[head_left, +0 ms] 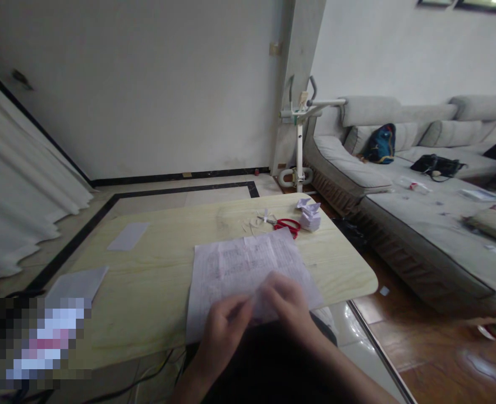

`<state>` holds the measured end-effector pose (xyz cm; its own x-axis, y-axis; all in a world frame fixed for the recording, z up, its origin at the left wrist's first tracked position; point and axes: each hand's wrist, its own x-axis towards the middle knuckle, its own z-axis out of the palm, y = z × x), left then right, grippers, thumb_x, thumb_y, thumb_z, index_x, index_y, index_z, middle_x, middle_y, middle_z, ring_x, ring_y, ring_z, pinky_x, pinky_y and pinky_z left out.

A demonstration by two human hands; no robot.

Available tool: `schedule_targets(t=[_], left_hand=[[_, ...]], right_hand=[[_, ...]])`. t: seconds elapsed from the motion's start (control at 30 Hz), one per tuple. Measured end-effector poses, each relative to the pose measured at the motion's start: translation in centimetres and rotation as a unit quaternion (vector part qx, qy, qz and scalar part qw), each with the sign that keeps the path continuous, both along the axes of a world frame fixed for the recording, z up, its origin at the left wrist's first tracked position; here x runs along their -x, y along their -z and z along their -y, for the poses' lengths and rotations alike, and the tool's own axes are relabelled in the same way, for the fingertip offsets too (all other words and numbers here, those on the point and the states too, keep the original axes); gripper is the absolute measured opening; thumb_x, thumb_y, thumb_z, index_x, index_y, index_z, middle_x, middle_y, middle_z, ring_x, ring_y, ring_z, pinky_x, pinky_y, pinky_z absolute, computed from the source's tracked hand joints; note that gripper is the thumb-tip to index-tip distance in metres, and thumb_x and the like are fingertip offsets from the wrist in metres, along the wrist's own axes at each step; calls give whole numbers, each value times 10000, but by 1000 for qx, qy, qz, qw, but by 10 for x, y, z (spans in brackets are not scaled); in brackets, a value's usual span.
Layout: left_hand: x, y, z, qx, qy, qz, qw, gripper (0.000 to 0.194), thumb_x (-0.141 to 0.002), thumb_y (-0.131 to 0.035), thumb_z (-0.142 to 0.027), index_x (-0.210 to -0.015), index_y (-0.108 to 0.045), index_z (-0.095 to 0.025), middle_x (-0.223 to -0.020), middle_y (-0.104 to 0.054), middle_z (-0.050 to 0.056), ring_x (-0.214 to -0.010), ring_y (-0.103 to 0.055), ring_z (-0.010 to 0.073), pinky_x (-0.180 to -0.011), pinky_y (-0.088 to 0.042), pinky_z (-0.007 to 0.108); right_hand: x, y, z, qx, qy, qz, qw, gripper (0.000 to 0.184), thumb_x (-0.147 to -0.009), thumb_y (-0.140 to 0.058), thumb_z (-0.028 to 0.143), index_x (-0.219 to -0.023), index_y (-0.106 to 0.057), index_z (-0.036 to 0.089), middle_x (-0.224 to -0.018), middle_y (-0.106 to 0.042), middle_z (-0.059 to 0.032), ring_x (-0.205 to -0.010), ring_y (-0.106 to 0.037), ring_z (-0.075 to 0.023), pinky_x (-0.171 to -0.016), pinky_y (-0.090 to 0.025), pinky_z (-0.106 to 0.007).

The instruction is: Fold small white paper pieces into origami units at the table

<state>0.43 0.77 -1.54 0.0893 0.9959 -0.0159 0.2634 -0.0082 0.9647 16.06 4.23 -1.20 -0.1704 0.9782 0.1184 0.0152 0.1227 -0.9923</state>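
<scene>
A large printed paper sheet [243,269] lies on the pale wooden table [155,280], hanging a little over its near edge. My left hand [223,331] and my right hand [288,300] meet at the sheet's near edge. Both have their fingers closed, pinching a folded part of the paper between them. Beyond the sheet lie red-handled scissors [285,225], some small paper scraps [254,223] and a crumpled white paper piece [310,214].
Two loose white sheets [128,235] [77,283] lie on the table's left part. A grey sofa [420,224] with bags stands to the right. A white stand [299,140] is behind the table. Curtains [16,196] hang at the left. Cables run under the table's near edge.
</scene>
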Motion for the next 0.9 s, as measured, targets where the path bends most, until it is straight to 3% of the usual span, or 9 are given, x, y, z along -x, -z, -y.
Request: schedule_targets(t=[0.1,0.43,0.6,0.9], left_hand=[[1,-1,2,4,-1,5,1000,301,-912,-525,-370,-771,-692,-162,-662,-704,24,-652,-701,194,-595,-537,238],[4,-6,3,-120,10,-101,988,358,-937,-486,-291,-665,-692,-182,-610,-683,16,-585,-651,168,-556,-491,225],[5,-1,1,-148,13,-137,979,295,-940,-480,-239,-780,-722,-191,-695,-730,22,-669,-698,179,-620,-509,224],[4,-3,3,-165,-12,-105,981,203,-908,-533,-227,-886,-729,-179,-783,-771,41,-712,-722,183,-665,-548,229]], right_hand=[[-2,-3,0,8,-12,-8,1000,268,-821,-591,324,-598,-537,185,-595,-504,23,-590,-468,-136,-562,-388,-255],[1,8,-2,20,-71,12,997,184,-811,-662,332,-737,-648,165,-609,-549,26,-565,-477,-127,-550,-377,-252],[1,8,-1,29,-73,4,997,166,-806,-691,328,-772,-656,170,-624,-570,27,-578,-505,-131,-561,-401,-252],[-1,0,3,-8,-63,18,998,156,-829,-656,294,-725,-641,180,-674,-586,10,-625,-501,-143,-593,-390,-263]])
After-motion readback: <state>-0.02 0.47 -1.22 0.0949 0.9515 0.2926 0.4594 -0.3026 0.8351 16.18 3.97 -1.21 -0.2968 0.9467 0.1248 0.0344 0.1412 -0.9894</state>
